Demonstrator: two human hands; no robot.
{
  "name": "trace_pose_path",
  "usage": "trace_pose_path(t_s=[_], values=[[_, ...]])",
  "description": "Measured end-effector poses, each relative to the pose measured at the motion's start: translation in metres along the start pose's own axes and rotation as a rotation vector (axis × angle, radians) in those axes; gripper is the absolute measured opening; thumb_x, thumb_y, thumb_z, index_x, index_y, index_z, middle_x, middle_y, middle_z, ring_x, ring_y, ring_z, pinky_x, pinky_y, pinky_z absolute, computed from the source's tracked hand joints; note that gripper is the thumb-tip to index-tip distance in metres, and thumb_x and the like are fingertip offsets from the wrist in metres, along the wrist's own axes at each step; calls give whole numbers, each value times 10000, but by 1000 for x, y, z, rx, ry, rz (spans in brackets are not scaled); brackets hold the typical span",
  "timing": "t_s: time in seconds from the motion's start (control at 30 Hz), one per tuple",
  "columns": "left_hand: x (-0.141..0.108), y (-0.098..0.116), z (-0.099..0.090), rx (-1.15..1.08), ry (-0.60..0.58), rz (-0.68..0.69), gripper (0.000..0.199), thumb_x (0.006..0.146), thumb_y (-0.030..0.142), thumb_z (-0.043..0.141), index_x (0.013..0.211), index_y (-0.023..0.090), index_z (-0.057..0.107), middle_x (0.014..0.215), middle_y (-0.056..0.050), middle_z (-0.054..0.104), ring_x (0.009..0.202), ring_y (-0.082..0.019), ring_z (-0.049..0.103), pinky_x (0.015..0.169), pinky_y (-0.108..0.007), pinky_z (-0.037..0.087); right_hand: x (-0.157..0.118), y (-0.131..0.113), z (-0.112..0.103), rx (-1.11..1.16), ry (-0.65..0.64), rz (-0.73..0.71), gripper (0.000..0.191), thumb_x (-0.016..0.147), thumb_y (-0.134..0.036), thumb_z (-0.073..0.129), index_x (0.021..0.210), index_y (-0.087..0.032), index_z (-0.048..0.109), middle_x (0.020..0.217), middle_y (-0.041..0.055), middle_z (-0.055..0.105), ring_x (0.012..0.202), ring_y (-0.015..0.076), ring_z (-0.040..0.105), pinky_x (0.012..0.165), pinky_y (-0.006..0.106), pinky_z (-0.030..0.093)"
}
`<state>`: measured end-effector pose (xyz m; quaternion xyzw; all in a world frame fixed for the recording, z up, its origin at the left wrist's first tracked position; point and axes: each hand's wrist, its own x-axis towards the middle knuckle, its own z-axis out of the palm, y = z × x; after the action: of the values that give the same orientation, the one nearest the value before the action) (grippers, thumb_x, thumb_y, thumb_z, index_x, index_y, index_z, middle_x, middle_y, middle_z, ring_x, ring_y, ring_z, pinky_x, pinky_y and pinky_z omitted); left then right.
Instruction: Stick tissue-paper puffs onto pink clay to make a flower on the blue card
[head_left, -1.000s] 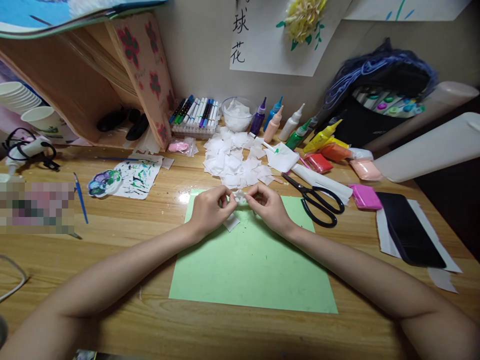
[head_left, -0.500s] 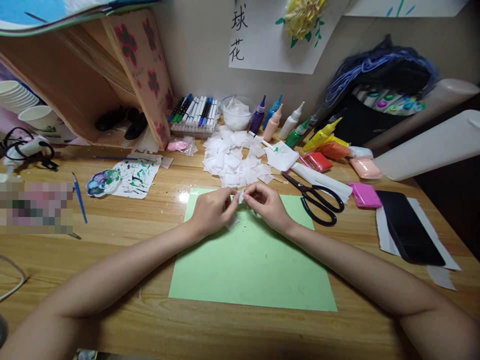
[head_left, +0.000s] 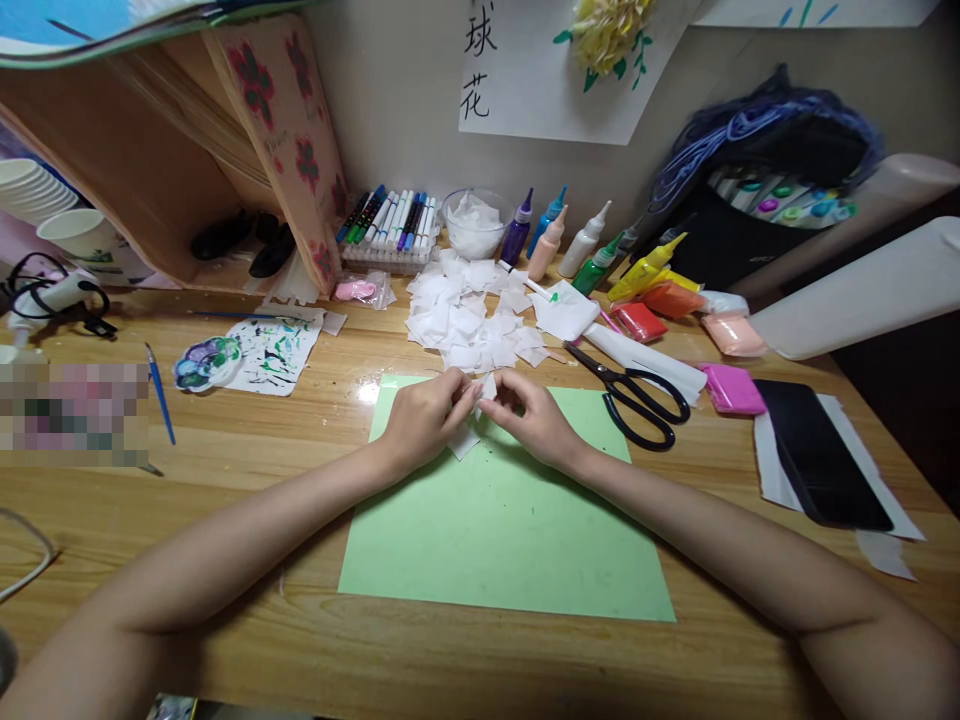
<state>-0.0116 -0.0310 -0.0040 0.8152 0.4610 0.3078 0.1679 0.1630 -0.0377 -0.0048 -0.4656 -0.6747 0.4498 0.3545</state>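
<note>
Above the top part of a green sheet (head_left: 510, 530), my left hand (head_left: 424, 420) and my right hand (head_left: 536, 415) meet fingertip to fingertip. Between them they pinch a small white paper piece (head_left: 487, 386). Another white paper piece (head_left: 464, 441) lies under my left fingers, on the green sheet. Just beyond my hands is a pile of white paper squares (head_left: 457, 315). Black-handled scissors (head_left: 637, 395) rest to the right of my right hand, partly over the sheet's corner.
Glue bottles (head_left: 583, 240), markers (head_left: 390, 222) and a glass bowl (head_left: 475, 225) stand along the wall. A phone (head_left: 821, 455) lies at the right. At the left are a paint-stained paper (head_left: 277, 350) and a blue brush (head_left: 160, 393).
The small paper between my fingertips shows a larger part and sits slightly differently. More of the paper piece under my left fingers is visible. Both hands have shifted only slightly.
</note>
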Motion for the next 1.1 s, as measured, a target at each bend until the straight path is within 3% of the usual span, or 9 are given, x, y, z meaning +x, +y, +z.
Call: trace_pose_path(t_s=[0.13,0.27,0.4,0.6,0.77,0.83,0.97,1.03,1.1], values=[[0,-2,1,43,-6,6,281,939,342,367,723,189,460,563,33,499,488,-104,427,501,-219,275,0,-1,0,-66,-13,-44,261,864,-341,530,672,-185,446,660,-27,398,612,113,374,559,250,296],[2,-3,1,54,-34,-62,322,950,362,319,696,198,429,552,33,465,493,-114,410,510,-230,267,1,2,-1,62,-22,-39,217,882,-335,501,731,-179,501,694,-13,442,641,118,411,585,252,321],[3,-3,0,0,-51,-134,344,952,386,301,681,201,405,567,30,462,516,-116,417,528,-238,276,2,4,-2,190,10,-25,281,865,-360,523,654,-184,462,635,-28,409,585,108,381,552,252,303],[5,-4,-2,-141,-26,-242,349,951,389,316,663,200,367,560,34,435,531,-114,410,547,-251,280,3,3,-4,219,149,9,303,845,-343,544,606,-191,438,577,-42,386,545,104,368,538,258,294],[8,-7,-4,-203,85,-330,380,949,393,309,629,193,356,565,29,430,547,-112,410,552,-257,285,6,9,-5,283,304,60,299,865,-363,509,624,-191,473,569,-36,427,514,103,371,492,253,285],[7,-6,-5,-210,77,-302,374,934,383,341,616,188,362,555,34,411,540,-107,399,541,-250,282,7,10,-5,296,327,83,313,874,-381,498,626,-189,487,563,-34,433,504,103,369,473,251,275],[2,0,-7,-147,-106,-83,318,847,328,481,578,174,407,523,42,437,500,-88,392,518,-236,278,6,8,-5,213,246,53,339,847,-398,560,596,-176,510,561,-32,439,527,99,384,511,251,307],[0,3,-7,-100,-79,-8,292,814,304,514,569,171,424,509,44,455,478,-79,394,506,-226,284,5,6,-4,182,209,38,293,821,-401,601,646,-167,573,613,-16,502,562,105,424,540,254,337],[-2,4,-5,-70,42,30,250,809,302,526,603,172,470,493,51,453,457,-71,399,492,-214,294,5,6,-3,158,179,33,257,800,-403,628,708,-163,630,666,4,562,596,118,466,557,259,360]])
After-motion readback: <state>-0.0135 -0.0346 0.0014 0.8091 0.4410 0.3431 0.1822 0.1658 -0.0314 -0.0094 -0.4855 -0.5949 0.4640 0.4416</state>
